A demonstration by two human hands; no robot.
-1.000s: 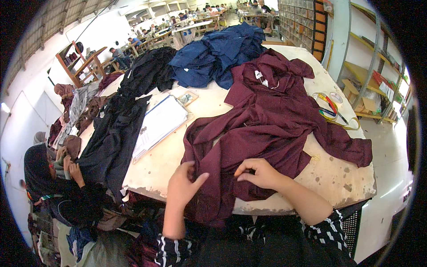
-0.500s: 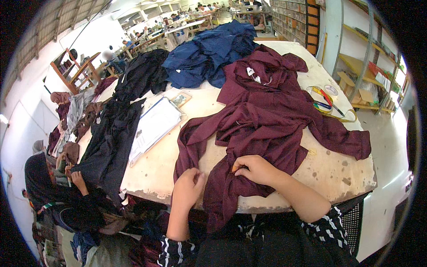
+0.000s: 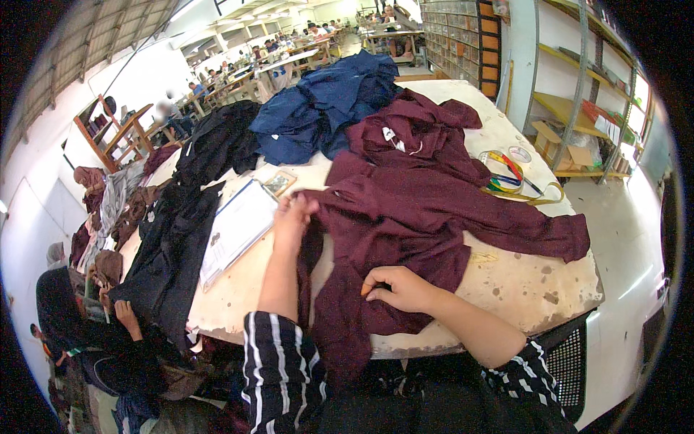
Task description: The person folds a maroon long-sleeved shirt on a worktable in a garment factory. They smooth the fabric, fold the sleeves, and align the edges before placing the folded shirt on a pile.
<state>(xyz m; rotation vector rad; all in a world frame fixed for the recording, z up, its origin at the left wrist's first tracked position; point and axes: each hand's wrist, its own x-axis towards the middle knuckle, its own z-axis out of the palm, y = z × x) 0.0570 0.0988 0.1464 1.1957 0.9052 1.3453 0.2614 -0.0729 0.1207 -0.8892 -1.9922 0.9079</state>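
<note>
The maroon garment (image 3: 405, 210) is sprawling across the worktable (image 3: 535, 282), part of it hanging over the near edge. The left hand (image 3: 295, 210) is showing blurred at the garment's left side, beside the white papers (image 3: 235, 231); I can't tell whether it's gripping. The right hand (image 3: 397, 288) is sitting lower, thumb and fingertips bending close together; whether they're pinching, I can't tell.

Left hand (image 3: 293, 211) extended forward, blurred — right hand (image 3: 396, 288) nearer, curled.

Matt maroon cloth (image 3: 412, 199) is showing soft wrinkles against a worn, blotchy tabletop (image 3: 538, 289), while white paper (image 3: 237, 226) nearby is looking smooth.
</note>
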